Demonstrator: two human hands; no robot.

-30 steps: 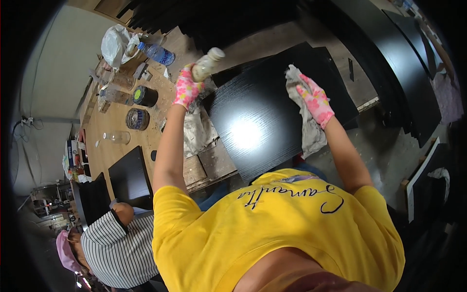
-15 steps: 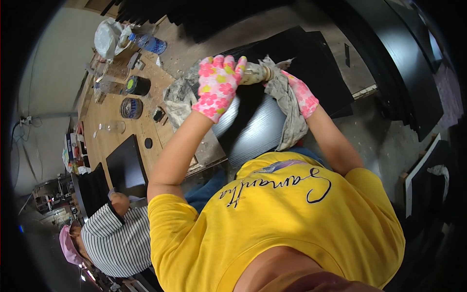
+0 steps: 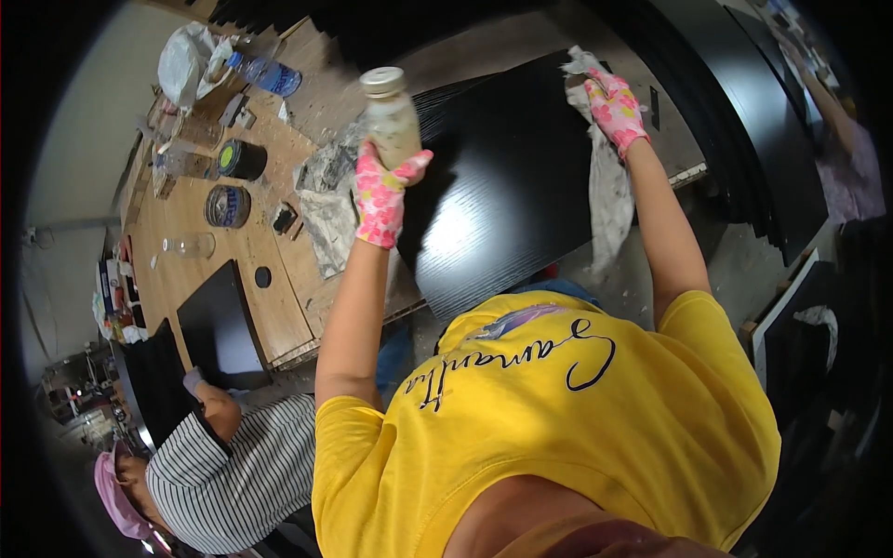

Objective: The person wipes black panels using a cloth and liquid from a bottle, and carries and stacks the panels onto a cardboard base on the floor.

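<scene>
My left hand, in a pink floral glove, grips the lower part of a clear bottle with a pale cap. The bottle stands nearly upright, and whitish stuff shows inside it. In the matching glove, my right hand presses a grey-white rag on the far right part of a glossy black board. The rag's long tail hangs down past the board's right edge. A second crumpled, stained cloth lies beside my left wrist.
On the wooden table at left are a water bottle, a dark jar, a tin and a small clear bottle. A person in a striped shirt works at lower left by another black board. Black panels stand at right.
My hands have moved apart. The bottle went from lying tilted by the rag to nearly upright at left. My right hand carried the rag up and right across the board.
</scene>
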